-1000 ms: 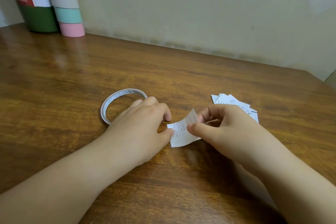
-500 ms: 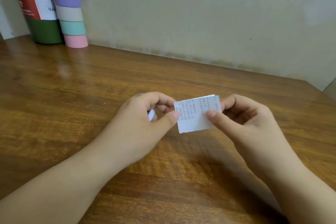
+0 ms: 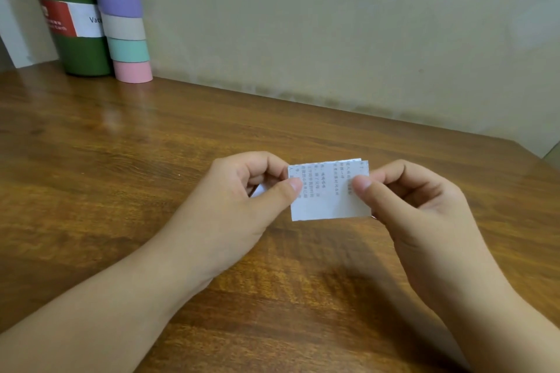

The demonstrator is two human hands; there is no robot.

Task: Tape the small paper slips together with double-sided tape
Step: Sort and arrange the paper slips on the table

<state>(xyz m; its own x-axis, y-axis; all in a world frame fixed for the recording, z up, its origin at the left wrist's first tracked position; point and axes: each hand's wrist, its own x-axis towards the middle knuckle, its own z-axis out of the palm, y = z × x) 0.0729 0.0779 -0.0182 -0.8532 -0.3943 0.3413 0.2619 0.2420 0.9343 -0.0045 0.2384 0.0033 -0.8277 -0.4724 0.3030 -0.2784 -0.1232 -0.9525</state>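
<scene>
— Since the paper slip (image 3: 328, 191) is pinched at both short ends and held up off the counter (image 3: 151, 179), how would you say it will handle?

— Light as anything, I'd judge, and thin enough to bend at a breath. The left hand (image 3: 239, 200) has its thumb on the printed face at the left edge, fingers curled behind; the right hand (image 3: 415, 200) does the same at the right edge. Each grip is clamped on the paper, thumb against fingers, and the slip is flat between them.

— Is it one slip or two?

— A second edge peeks out along the top and right, just behind the front sheet, so I take it for two layers lying nearly flush. Whether tape sits between them, I cannot tell.

— And that bit of white under the left thumb?

— Something small shows inside the left hand's curl, below the slip. Too hidden to name.

— Where should one take hold, then?

— At the edges, as now, I think. Paper like this creases if squeezed in the middle and tears if pulled apart hard. Pressing the layers together calls for a gentle, even rub.

— Anything else about?

— A green bottle (image 3: 72, 24) and a striped tube (image 3: 124, 18) stand at the far left against the wall (image 3: 333, 24), well apart from the hands.
</scene>
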